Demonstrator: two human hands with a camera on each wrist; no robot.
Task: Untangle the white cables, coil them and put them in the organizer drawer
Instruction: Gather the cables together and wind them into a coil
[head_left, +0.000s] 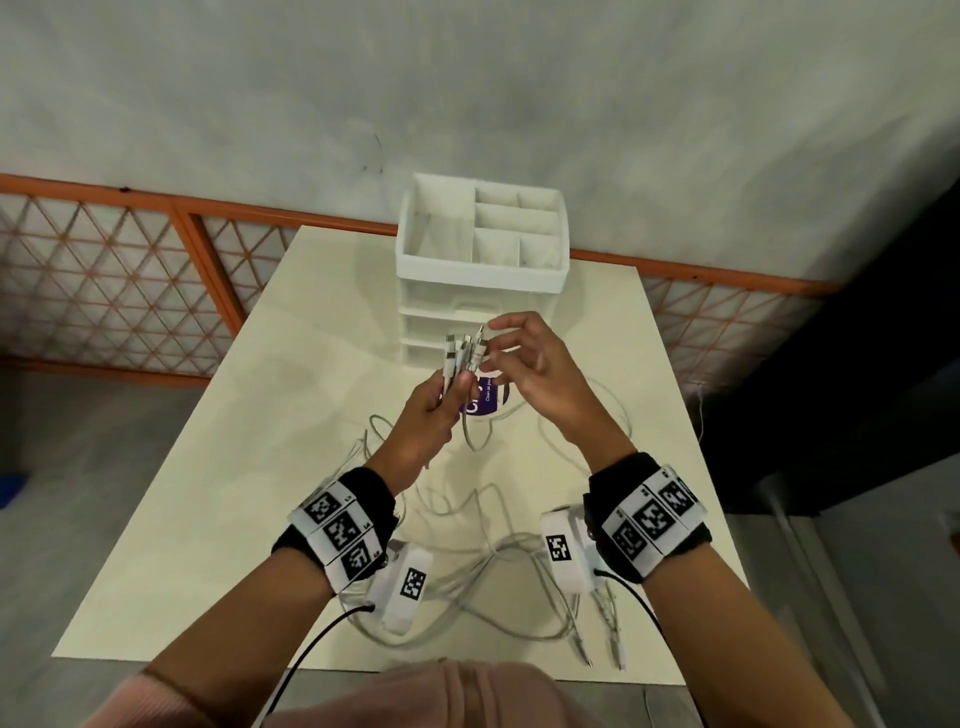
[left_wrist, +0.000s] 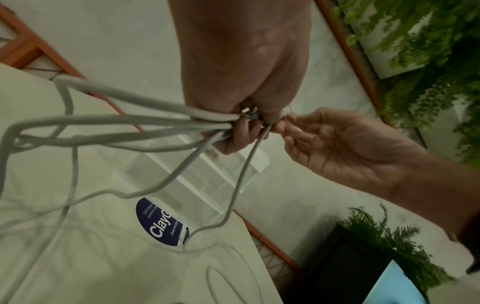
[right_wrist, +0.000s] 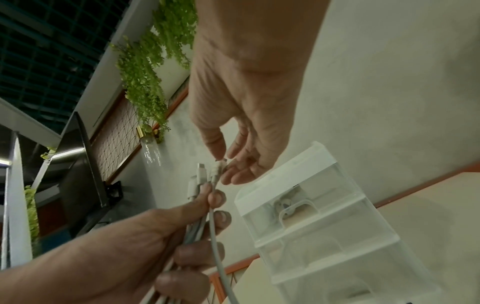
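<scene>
My left hand (head_left: 436, 405) grips a bundle of white cable ends (head_left: 457, 358) upright, plugs pointing up, in front of the white organizer (head_left: 480, 280). My right hand (head_left: 524, 364) pinches one plug tip (right_wrist: 219, 163) at the top of that bundle between thumb and fingers. From the left hand (left_wrist: 244, 61) several cable strands (left_wrist: 130, 121) hang in loops to the table. More tangled cable (head_left: 498, 561) lies between my wrists, with loose plugs (head_left: 587, 654) near the front edge. The organizer's clear drawers (right_wrist: 311, 216) are shut; something white shows inside the top one.
The cream table (head_left: 208, 519) carries a purple sticker (head_left: 488, 397) just below the hands. The organizer's top tray has open compartments. An orange-framed lattice railing (head_left: 130, 291) runs behind the table, and a dark cabinet (head_left: 857, 389) stands to the right.
</scene>
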